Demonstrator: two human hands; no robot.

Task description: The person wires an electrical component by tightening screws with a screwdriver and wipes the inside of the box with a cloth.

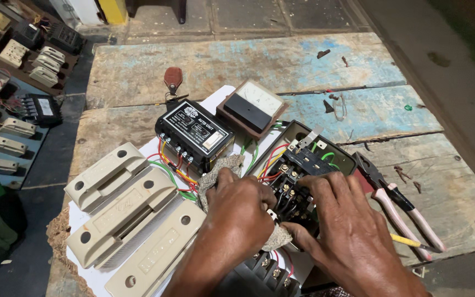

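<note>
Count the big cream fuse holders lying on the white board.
3, side by side left of the hands: the upper fuse holder, the middle fuse holder, the lower fuse holder. None looks hidden.

Stood on a dim concrete floor [457,60]: a weathered plank bench [237,63] with flaking blue paint, lit warmly from above.

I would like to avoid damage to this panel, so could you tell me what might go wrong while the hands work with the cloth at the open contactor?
The cloth under the left hand lies against loose red, yellow and green wires; it could snag and pull one from its terminal. The right hand has fingers on the open contactor's exposed screw terminals, which may scrape skin or be bent. The pliers lie close to the bench edge and could be knocked off.
</note>
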